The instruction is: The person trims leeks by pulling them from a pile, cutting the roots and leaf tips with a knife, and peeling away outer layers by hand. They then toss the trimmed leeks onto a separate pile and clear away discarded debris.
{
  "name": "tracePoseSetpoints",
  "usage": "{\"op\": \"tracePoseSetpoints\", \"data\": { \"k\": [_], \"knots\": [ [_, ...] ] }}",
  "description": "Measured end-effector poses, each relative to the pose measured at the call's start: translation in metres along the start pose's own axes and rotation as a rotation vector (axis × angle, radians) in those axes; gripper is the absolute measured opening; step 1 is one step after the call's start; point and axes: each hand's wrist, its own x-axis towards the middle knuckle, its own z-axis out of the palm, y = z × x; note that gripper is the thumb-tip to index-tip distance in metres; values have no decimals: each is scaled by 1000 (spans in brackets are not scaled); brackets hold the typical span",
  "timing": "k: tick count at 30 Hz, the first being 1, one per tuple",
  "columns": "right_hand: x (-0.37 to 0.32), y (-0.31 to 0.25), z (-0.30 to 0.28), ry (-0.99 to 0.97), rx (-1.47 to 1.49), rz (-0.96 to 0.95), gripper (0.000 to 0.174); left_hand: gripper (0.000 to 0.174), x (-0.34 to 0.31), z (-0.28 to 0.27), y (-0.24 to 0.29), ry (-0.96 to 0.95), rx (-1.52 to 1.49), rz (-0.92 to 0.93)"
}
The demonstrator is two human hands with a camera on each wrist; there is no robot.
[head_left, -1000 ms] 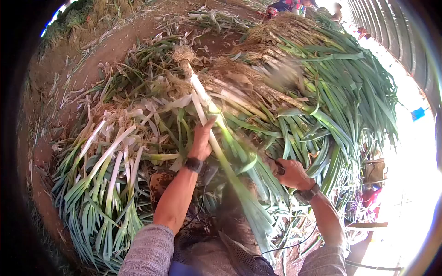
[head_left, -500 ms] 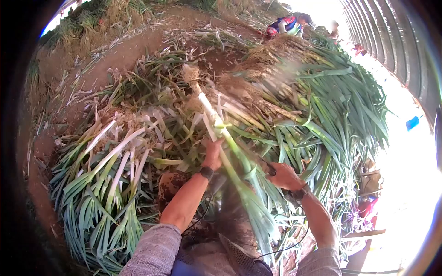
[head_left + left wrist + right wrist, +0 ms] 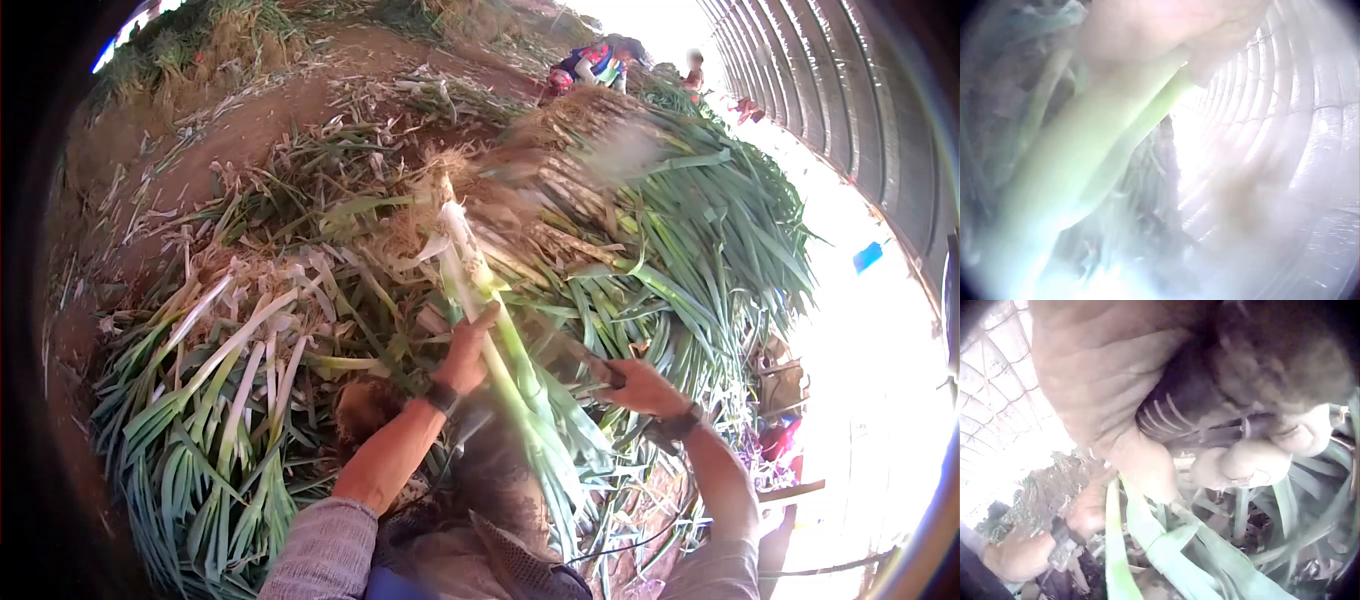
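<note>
In the head view my left hand (image 3: 468,350) grips a leek (image 3: 462,232), its rooty end pointing up and away and its green leaves hanging toward my lap. A second pale stalk runs close beside it through the same grip. The left wrist view shows the green part of the leek (image 3: 1072,150) coming out below blurred fingers. To the right, my right hand (image 3: 645,388) holds a knife (image 3: 600,368). Its dark ridged handle (image 3: 1172,415) sits inside curled fingers in the right wrist view; the blade is blurred near the leek's leaves.
Leeks with whitened stems (image 3: 240,380) lie in a heap at left. A larger pile of rooted leeks (image 3: 690,220) spreads at right. Leaf scraps (image 3: 330,160) litter the soil. Another person (image 3: 595,65) bends at the far end, beside a ribbed curved wall (image 3: 840,110).
The leek's root end has swung right and come nearer, with my left hand shifting right. My right hand has moved slightly right. The head view has tilted, showing more of the far person.
</note>
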Motion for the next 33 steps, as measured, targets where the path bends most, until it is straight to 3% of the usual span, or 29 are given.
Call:
{"op": "tracePoseSetpoints", "data": {
  "k": [2,3,5,7,9,11,13,15,16,20,23,26,29,31,33],
  "knots": [
    [-10,3,-12,-31,14,-14,50,30,-33,18,5,-46,-46,-36],
    [-21,-11,-21,-41,169,0,49,31,-46,23,2,-97,-96,-64],
    [-23,10,-11,-5,58,-49,45,34,-69,20,-10,-127,-110,-175],
    [-35,-5,1,14,88,-43,36,38,-74,-15,-55,-77,-91,-109],
    [-49,-22,22,28,244,-90,28,40,-96,-25,-57,-20,-148,-183],
    [-57,-5,55,55,-81,-88,30,42,-104,-54,-65,41,-244,-264],
    [-70,-14,72,12,-37,-21,31,42,-104,-81,-83,97,-285,-301],
    [-70,-8,87,-82,-110,-81,31,43,-103,-84,-87,115,-247,-281],
    [-68,-6,92,-221,-194,-2,39,44,-102,-84,-88,118,-202,-271],
    [-57,-6,97,-24,-85,14,35,47,-96,-99,-93,188,-134,-275],
    [-53,-30,85,-57,-107,4,36,45,-96,-113,-100,311,94,-154],
    [-43,-18,93,-35,-155,-23,35,37,-100,-115,-98,479,119,-210],
    [-30,-12,97,-18,-183,-58,32,27,-99,-122,-97,461,-78,-195],
    [-22,-12,97,-26,-186,-81,31,26,-91,-126,-98,451,-47,-138],
    [-16,-18,97,-158,-181,-141,29,26,-84,-125,-91,442,-20,-80]
  ]
}}
